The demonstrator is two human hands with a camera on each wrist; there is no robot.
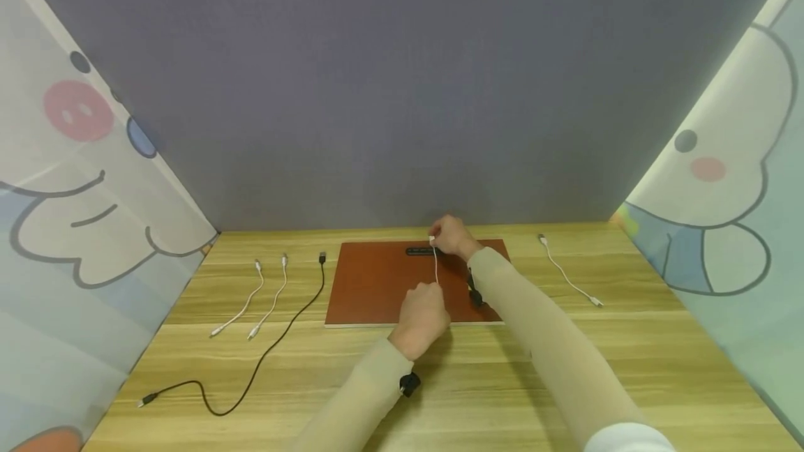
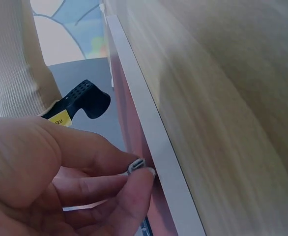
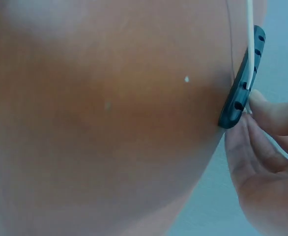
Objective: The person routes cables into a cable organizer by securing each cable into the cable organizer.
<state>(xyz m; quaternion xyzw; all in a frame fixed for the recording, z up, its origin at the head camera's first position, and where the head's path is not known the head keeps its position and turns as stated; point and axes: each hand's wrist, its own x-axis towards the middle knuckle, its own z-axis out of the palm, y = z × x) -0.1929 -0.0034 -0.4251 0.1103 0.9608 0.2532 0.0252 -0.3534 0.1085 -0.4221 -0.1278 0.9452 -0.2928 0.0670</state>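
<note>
A short white USB cable (image 1: 436, 267) runs between my two hands over a reddish-brown board (image 1: 370, 284). My left hand (image 1: 422, 316), near the board's front edge, pinches the metal-tipped connector (image 2: 136, 166) between thumb and fingertips. At the back of the board, my right hand (image 1: 452, 234) grips the cable's other end by its white plug (image 1: 431, 239). A black slotted cable holder (image 1: 419, 252) lies along the board's back edge, beside the right fingers. In the right wrist view the cable crosses the holder (image 3: 229, 116) at one of its slots, with fingertips right behind it.
On the wooden table (image 1: 490, 382), two short white cables (image 1: 271, 309) and a long black USB cable (image 1: 276, 344) lie to the left. Another white cable (image 1: 565, 274) lies at the right. A grey wall (image 1: 402, 89) rises behind, with cartoon-printed panels at both sides.
</note>
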